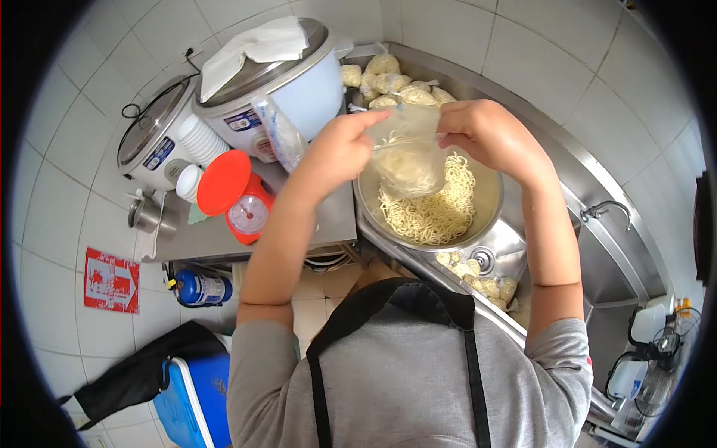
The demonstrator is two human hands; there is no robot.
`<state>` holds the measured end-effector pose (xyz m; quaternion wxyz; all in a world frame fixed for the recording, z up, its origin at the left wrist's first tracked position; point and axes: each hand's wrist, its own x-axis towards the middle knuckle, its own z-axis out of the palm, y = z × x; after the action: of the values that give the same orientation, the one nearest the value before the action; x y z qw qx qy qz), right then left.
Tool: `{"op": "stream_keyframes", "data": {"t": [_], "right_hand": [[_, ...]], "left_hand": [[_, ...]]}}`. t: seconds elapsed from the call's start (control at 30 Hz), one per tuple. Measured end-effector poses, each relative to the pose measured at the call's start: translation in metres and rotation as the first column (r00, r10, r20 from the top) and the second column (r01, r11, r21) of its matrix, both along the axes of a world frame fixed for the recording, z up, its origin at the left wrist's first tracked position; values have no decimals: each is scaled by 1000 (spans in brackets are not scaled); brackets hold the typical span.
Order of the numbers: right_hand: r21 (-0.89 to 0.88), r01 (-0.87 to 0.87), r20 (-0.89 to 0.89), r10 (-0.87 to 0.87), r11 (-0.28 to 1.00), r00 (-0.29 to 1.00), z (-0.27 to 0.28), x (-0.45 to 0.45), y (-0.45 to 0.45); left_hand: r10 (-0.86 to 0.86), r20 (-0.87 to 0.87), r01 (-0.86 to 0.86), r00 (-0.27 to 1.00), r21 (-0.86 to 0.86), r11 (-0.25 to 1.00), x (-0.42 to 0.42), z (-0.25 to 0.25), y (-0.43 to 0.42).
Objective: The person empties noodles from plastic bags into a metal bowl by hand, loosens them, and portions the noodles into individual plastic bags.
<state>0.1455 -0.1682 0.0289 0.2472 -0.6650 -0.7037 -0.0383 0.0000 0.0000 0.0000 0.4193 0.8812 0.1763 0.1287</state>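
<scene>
A clear plastic bag [409, 166] with some noodles in its bottom hangs between my two hands, above a large metal bowl [489, 213] of pale yellow noodles [437, 213]. My left hand [343, 143] pinches the bag's upper left edge, with the index finger stretched along the rim. The fingers of my right hand [482, 133] close on the bag's upper right edge. Behind the bowl lie several filled, knotted bags of noodles [388, 81]. More small bags [485, 284] lie in the sink below the bowl.
To the left are a red scale [245, 213], stacked white cups [200, 140], a roll of plastic bags [280, 133] and two large rice cookers [299, 97] [153, 127]. A faucet [606, 210] stands at the right. Lower left, a blue fire extinguisher [203, 288] is near the wall.
</scene>
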Motion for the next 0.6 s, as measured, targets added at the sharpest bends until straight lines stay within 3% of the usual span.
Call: {"op": "stream_keyframes", "data": {"t": [0.03,0.07,0.1,0.17,0.23,0.37,0.4,0.5,0.53,0.6], "right_hand": [[106,43,-3,-43,993,999,-4,2,-5],[210,86,-17,-84,974,996,-12,5,-9],[105,153,31,-157,983,987,-33,19,-17],[-18,286,135,-281,958,950,-90,60,-12],[19,255,160,-255,967,954,-84,63,-29],[410,333,-21,-356,849,934,-98,35,-31],[257,352,38,-374,900,927,-125,47,-30],[199,411,3,-419,890,908,-118,49,-39],[42,404,-60,-401,914,914,-110,51,-46],[265,359,-197,-314,895,929,-106,40,-50]], "left_hand": [[-80,282,23,956,200,980,20,-18,1],[-125,310,48,942,245,968,34,-33,-4],[-170,337,69,926,291,954,49,-50,-9],[-171,-71,180,983,141,973,69,-64,-8],[-232,-167,249,958,92,964,72,-57,-18],[-319,378,25,869,610,792,97,-109,-7],[-243,78,158,967,564,810,102,-119,-2],[-238,-15,236,971,208,949,96,-83,-10],[-224,7,222,975,101,970,95,-75,-14],[-198,46,201,979,-84,976,93,-69,-19]]}}
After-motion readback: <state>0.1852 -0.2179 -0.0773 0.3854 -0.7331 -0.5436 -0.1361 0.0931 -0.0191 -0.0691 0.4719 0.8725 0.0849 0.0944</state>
